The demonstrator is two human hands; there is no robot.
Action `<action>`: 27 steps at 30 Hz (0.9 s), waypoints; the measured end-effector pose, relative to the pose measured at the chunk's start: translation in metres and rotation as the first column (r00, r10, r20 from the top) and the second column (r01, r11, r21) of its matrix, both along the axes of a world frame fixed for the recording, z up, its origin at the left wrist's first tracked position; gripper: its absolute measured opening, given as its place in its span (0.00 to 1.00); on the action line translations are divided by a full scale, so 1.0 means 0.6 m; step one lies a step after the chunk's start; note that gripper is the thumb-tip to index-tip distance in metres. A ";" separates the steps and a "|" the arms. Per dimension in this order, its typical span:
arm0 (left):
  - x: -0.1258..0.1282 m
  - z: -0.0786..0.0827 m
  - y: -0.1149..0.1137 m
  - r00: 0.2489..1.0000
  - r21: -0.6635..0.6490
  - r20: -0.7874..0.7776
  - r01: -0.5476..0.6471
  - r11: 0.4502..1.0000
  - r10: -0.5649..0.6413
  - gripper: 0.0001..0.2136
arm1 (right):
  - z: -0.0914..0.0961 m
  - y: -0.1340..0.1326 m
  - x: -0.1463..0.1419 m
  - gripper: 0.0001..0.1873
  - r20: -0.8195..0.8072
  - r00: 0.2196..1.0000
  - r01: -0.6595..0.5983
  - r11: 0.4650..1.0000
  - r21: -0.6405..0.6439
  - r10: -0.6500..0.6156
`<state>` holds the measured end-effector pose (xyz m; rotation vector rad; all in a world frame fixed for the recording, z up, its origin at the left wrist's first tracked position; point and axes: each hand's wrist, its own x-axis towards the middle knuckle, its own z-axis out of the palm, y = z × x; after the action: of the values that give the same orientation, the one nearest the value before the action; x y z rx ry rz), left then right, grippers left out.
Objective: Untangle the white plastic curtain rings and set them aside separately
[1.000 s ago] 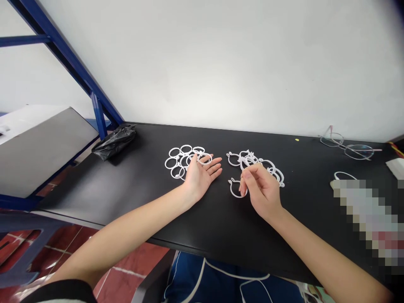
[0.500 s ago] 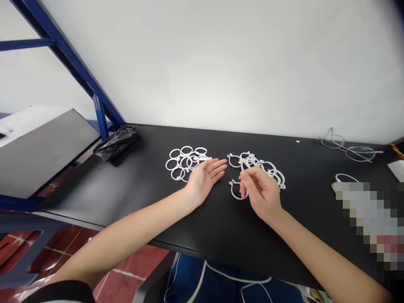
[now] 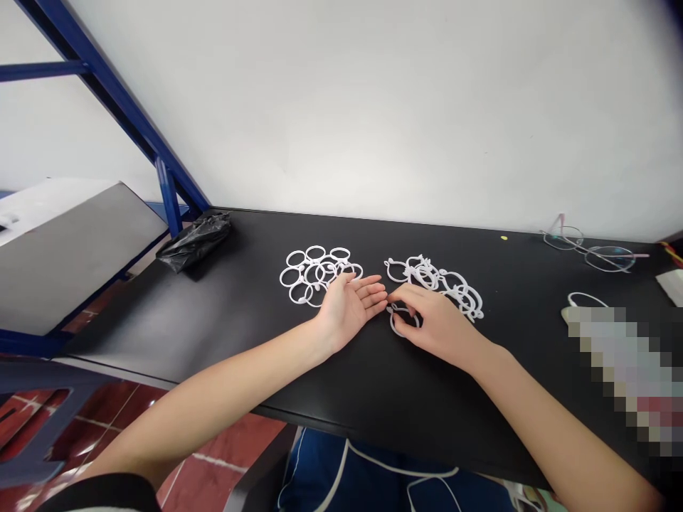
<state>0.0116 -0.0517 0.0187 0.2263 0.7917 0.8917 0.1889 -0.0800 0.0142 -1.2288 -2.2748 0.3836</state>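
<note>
My left hand lies palm up over the black table, fingers stretched out and nothing in it. Just behind it is a group of white plastic curtain rings, partly covered by the hand. My right hand reaches down over a single white curtain ring, its thumb and forefinger apart around the ring's upper part; no firm grip shows. A second heap of white curtain rings lies behind the right hand, overlapping each other.
A crumpled black plastic bag sits at the table's left. On the right are eyeglasses, a white ring-like loop and a blurred-out object. A white wall rises behind the black table.
My right hand has turned palm down, moved slightly left and spread its pinched fingers over the single ring. A ring beside my left fingers, seen edge-on before, now lies flatter in the left group.
</note>
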 end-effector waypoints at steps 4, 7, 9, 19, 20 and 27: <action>0.000 0.002 0.000 0.999 0.013 0.001 0.043 0.999 -0.043 0.16 | -0.008 0.001 -0.006 0.09 -0.048 0.999 0.011 1.000 0.008 -0.011; -0.002 -0.001 0.002 0.997 0.075 -0.028 0.075 0.994 -0.073 0.13 | -0.009 0.001 -0.009 0.09 -0.113 0.993 0.032 0.999 0.039 -0.028; -0.002 -0.004 0.002 0.993 0.132 -0.049 0.110 0.985 -0.105 0.11 | -0.008 0.001 -0.011 0.09 -0.171 0.984 0.063 0.993 0.096 -0.046; -0.002 0.001 -0.008 0.942 0.455 -0.287 0.292 0.841 -0.172 0.10 | 0.003 -0.015 -0.028 0.09 -0.461 0.884 0.221 0.940 0.261 -0.080; -0.002 0.003 -0.009 0.937 0.467 -0.271 0.329 0.821 -0.222 0.11 | 0.003 -0.016 -0.029 0.09 -0.482 0.874 0.218 0.941 0.260 -0.069; -0.005 0.002 -0.011 0.865 0.460 -0.204 0.498 0.735 -0.458 0.16 | -0.002 -0.020 -0.030 0.08 -0.580 0.812 0.241 0.942 0.235 -0.063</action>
<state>0.0088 -0.0584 0.0202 0.8958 0.5144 0.5748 0.1707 -0.0921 0.0131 -0.9691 -1.6346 0.2804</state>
